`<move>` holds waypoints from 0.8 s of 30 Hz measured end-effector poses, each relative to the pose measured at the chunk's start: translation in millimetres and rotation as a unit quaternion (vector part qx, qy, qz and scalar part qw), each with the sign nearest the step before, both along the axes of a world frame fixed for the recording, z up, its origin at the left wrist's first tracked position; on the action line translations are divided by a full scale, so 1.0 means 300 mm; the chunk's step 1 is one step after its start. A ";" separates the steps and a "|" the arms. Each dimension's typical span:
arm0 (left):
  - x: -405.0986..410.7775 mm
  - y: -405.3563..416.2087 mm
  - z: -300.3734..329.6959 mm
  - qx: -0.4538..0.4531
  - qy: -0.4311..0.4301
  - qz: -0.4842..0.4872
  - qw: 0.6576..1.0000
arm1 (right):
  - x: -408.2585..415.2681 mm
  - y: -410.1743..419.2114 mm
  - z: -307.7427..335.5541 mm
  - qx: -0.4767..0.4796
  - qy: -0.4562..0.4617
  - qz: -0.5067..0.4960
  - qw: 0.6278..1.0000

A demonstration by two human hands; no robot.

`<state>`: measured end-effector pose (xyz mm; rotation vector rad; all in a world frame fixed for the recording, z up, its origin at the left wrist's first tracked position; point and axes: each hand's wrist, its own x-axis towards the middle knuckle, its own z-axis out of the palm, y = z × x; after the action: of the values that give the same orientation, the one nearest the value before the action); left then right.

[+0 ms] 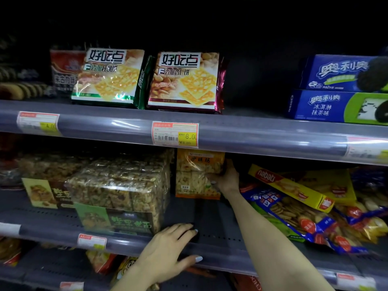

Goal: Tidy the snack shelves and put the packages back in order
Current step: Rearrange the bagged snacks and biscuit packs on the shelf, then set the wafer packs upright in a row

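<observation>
A set of grey shop shelves seen from just in front, dim at the top. On the upper shelf (241, 131), from the left: a dark red packet (63, 70) half hidden in shadow, then a green-edged biscuit packet (109, 76) standing upright, and touching its right side a maroon-edged biscuit packet (184, 82). Well apart to the right, two blue cookie boxes (340, 91) are stacked one on the other. A price tag (175, 134) reading 8.00 is on the shelf's front rail.

On the middle shelf (220, 223), at the left, sit two clear-wrapped blocks of nut bars (117, 192), one in front of the other. The left hand (168, 250) rests on the front edge of this shelf just right of the nearer block, fingers fairly straight on top and thumb under the rail, holding nothing. Just right of the blocks stands an orange snack pack (198, 175), upright at the back of the shelf. The right hand (225, 178) reaches in along an outstretched arm and grips this pack by its right edge, fingers curled round it. To the right lies a loose heap of packets: a yellow wafer box (291, 187) tilted across a blue cracker bag (294, 217), with more bags behind.

Below, the lower shelf holds packets too dim to make out.
</observation>
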<state>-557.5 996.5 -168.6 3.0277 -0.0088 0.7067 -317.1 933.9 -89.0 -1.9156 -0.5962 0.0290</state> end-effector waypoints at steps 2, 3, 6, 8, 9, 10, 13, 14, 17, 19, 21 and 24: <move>0.000 0.000 0.004 0.002 0.001 0.001 1.000 | -0.002 0.007 -0.002 0.003 -0.015 -0.003 1.000; -0.001 -0.001 0.005 0.003 0.001 0.001 1.000 | -0.004 0.009 -0.003 0.004 -0.023 -0.007 1.000; 0.000 -0.002 0.012 -0.010 0.006 -0.005 1.000 | -0.002 0.010 -0.011 0.008 -0.036 -0.015 0.999; 0.000 -0.003 0.015 -0.014 0.014 -0.004 1.000 | -0.002 0.004 -0.008 0.003 -0.043 -0.014 0.999; 0.000 -0.004 0.016 -0.016 0.018 -0.002 1.000 | -0.003 0.001 -0.007 0.001 -0.046 -0.015 0.999; 0.000 -0.004 0.017 -0.019 0.021 0.000 1.000 | -0.002 -0.001 -0.008 0.003 -0.048 -0.013 0.999; 0.000 -0.006 0.020 -0.032 0.028 0.006 0.999 | -0.008 -0.009 -0.002 0.001 -0.032 -0.014 0.999; -0.002 -0.009 0.020 -0.036 0.030 0.007 0.999 | -0.007 -0.011 -0.003 0.002 -0.024 -0.012 1.000; -0.007 -0.014 0.029 -0.041 0.038 0.007 0.998 | -0.012 -0.025 0.007 0.004 0.002 -0.003 1.000; -0.009 -0.023 0.042 -0.049 0.047 0.015 0.998 | -0.013 -0.033 0.012 0.005 0.014 0.001 1.000; -0.010 -0.035 0.059 -0.075 0.064 0.025 0.995 | -0.020 -0.038 0.020 -0.011 0.010 0.011 1.000; -0.009 -0.043 0.090 -0.124 0.128 0.038 0.983 | -0.037 -0.046 0.031 -0.059 -0.008 0.025 0.998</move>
<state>-560.2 983.6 -141.7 2.8637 0.1863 0.2892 -328.2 920.1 -79.8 -2.0170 -0.6663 0.0820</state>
